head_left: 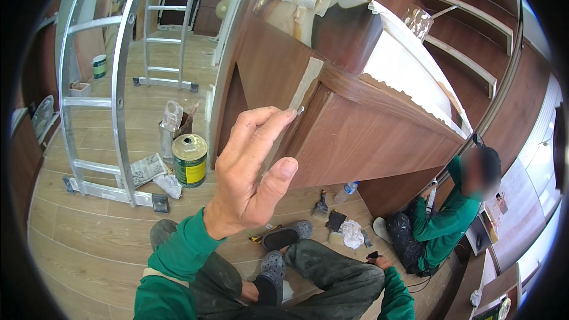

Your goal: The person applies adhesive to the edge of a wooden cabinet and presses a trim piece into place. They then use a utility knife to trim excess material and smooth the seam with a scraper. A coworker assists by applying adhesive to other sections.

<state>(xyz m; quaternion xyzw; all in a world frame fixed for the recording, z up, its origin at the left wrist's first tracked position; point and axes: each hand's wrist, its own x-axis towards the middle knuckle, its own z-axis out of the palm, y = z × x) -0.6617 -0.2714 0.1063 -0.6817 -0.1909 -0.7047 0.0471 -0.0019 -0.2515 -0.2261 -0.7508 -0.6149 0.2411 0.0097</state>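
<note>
My left hand (pixel 252 172) is raised in front of a brown wood-grain cabinet (pixel 361 133), thumb apart and fingers stretched out. Its fingertips are at the cabinet's vertical corner, beside a small whitish bit (pixel 300 110) whose kind I cannot make out. Just above them, a pale strip of masking tape (pixel 309 80) runs down the wood. Torn white masking paper (pixel 403 68) edges the cabinet top, around a glossy dark panel (pixel 345 32). Low by my knee, my right hand (pixel 382 262) is closed on a small black object (pixel 372 255), mostly hidden by the fingers.
An aluminium ladder (pixel 121 106) stands at left, near a paint can (pixel 189 160), a metal tin (pixel 167 136) and newspaper (pixel 145 169). A brush (pixel 320 207), a water bottle (pixel 346 192) and a crumpled white rag (pixel 352 234) lie on the floor. A co-worker (pixel 444 225) sits at right holding a tube (pixel 431 198).
</note>
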